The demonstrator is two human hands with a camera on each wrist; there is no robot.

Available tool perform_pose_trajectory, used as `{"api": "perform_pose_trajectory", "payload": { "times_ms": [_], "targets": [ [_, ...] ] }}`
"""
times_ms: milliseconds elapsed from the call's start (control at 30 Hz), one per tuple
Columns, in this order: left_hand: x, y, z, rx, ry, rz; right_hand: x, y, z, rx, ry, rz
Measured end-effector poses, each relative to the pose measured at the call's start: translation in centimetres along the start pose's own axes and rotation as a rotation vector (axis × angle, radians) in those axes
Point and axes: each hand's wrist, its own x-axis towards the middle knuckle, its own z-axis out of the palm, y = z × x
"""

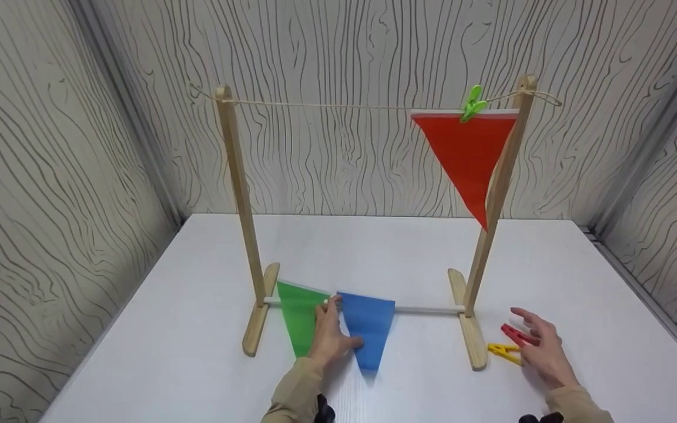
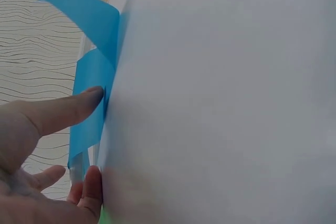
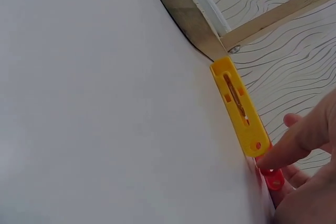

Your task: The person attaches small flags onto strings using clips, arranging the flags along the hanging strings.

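My left hand (image 1: pixel 331 338) rests over two paper flags. Its thumb lies on the blue flag (image 1: pixel 369 329) and its other fingers reach to the edge of the green flag (image 1: pixel 294 311). In the left wrist view the blue flag (image 2: pixel 94 82) curves up from the table behind the thumb. On the right, my right hand (image 1: pixel 544 349) hovers around a red clothespin (image 1: pixel 518 335) and a yellow clothespin (image 1: pixel 504 353), its fingers spread. From the right wrist, the thumb appears to touch the red clothespin (image 3: pixel 274 178), partly hidden behind the yellow clothespin (image 3: pixel 239 108).
A wooden stand has a left post (image 1: pixel 238 200), a right post (image 1: pixel 500 194) and a white crossbar (image 1: pixel 426 309) low between them. A string (image 1: pixel 327 106) spans the tops. From it hangs a red flag (image 1: pixel 468 153), held by a green clothespin (image 1: pixel 472 106).
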Motion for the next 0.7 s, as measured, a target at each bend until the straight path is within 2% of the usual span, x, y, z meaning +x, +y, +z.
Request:
{"api": "perform_pose_trajectory", "payload": {
  "times_ms": [267, 400, 500, 700],
  "targets": [
    [0.0, -0.2, 0.1, -0.002, -0.009, -0.007, 0.4, 0.4, 0.3, -0.015, 0.061, -0.095],
    [0.1, -0.2, 0.0, -0.001, -0.019, 0.018, 0.7, 0.6, 0.5, -0.004, 0.080, -0.139],
    [0.2, -0.3, -0.1, -0.001, -0.019, 0.051, 0.9, 0.6, 0.7, -0.004, 0.100, -0.146],
    [0.3, -0.4, 0.0, -0.004, -0.009, 0.063, 0.9, 0.5, 1.2, -0.010, 0.149, -0.121]
  ]
}}
